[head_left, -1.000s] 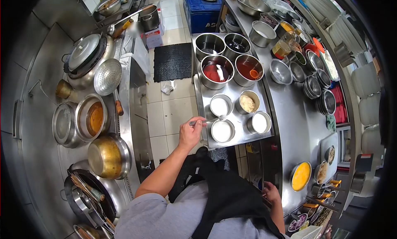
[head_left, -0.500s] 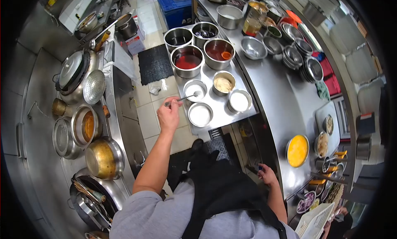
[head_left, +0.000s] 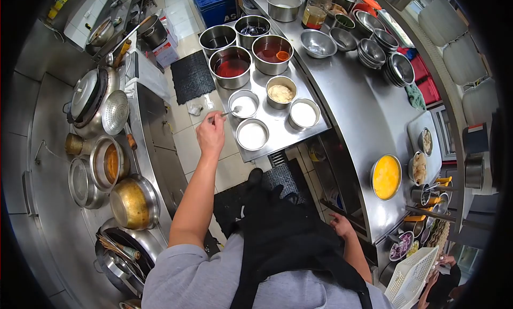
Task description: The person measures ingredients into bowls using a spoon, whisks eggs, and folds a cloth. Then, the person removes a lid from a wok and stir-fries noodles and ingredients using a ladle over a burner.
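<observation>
My left hand (head_left: pixel 211 135) pinches the handle of a metal spoon (head_left: pixel 228 113), whose bowl is over a round steel pot of white powder (head_left: pixel 245 103) at the near left of a steel trolley (head_left: pixel 278 133). Beside it stand another pot of white powder (head_left: pixel 252 134), a pot of white contents (head_left: pixel 304 114) and a pot of pale yellow powder (head_left: pixel 280 92). My right hand (head_left: pixel 341 226) hangs low by the counter's edge, fingers loosely apart, with nothing visible in it.
Larger pots of dark and red liquid (head_left: pixel 230 67) fill the trolley's far end. On the right counter (head_left: pixel 355 127) are steel bowls (head_left: pixel 319 43) and a bowl of yellow liquid (head_left: pixel 386 177). Pans (head_left: pixel 134 203) line the left. Another person's hand (head_left: pixel 447 261) is near a white basket (head_left: pixel 411 279).
The view has shifted, so the trolley appears further left and up. The spoon remains in my left hand at the same pot. My right hand still hangs by the counter.
</observation>
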`<action>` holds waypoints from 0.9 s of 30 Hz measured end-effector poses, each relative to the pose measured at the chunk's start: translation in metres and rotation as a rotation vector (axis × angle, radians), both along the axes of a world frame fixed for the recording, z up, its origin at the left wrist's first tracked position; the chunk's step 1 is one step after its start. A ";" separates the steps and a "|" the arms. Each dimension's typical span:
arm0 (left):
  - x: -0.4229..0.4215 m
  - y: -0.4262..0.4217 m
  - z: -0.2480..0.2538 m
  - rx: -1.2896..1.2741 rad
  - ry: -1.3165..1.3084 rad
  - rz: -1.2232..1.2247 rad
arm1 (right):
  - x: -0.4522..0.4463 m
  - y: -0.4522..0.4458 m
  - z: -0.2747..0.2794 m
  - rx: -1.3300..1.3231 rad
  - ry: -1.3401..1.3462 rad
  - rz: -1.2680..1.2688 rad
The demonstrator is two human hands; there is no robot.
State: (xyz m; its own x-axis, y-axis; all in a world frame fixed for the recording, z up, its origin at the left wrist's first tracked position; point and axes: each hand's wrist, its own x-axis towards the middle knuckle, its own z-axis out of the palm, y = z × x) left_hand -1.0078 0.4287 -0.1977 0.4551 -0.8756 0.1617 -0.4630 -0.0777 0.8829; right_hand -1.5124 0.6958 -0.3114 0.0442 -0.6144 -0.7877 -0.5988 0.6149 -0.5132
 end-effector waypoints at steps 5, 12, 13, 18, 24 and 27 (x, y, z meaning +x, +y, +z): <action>0.007 -0.039 -0.038 0.094 -0.270 -0.046 | 0.007 -0.029 0.009 -0.002 -0.048 -0.199; 0.016 -0.054 -0.075 0.137 0.132 -0.046 | 0.023 -0.035 0.014 -0.031 0.006 -0.159; 0.020 -0.056 -0.081 0.147 0.281 -0.027 | 0.026 -0.033 0.014 -0.031 0.013 -0.164; 0.035 -0.048 -0.081 0.144 0.626 0.026 | 0.032 -0.017 0.010 0.038 -0.025 -0.191; 0.046 -0.033 -0.054 0.129 0.753 0.035 | 0.020 -0.011 -0.008 0.051 -0.058 -0.282; 0.044 -0.029 -0.040 0.108 0.698 0.033 | 0.021 -0.015 -0.007 0.006 0.000 -0.277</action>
State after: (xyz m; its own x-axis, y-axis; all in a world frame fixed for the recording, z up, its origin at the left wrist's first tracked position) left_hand -0.9633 0.3998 -0.2381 0.4471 -0.8545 -0.2644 0.2125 -0.1857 0.9593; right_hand -1.4913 0.6810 -0.3185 -0.1246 -0.5984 -0.7915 -0.4074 0.7582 -0.5091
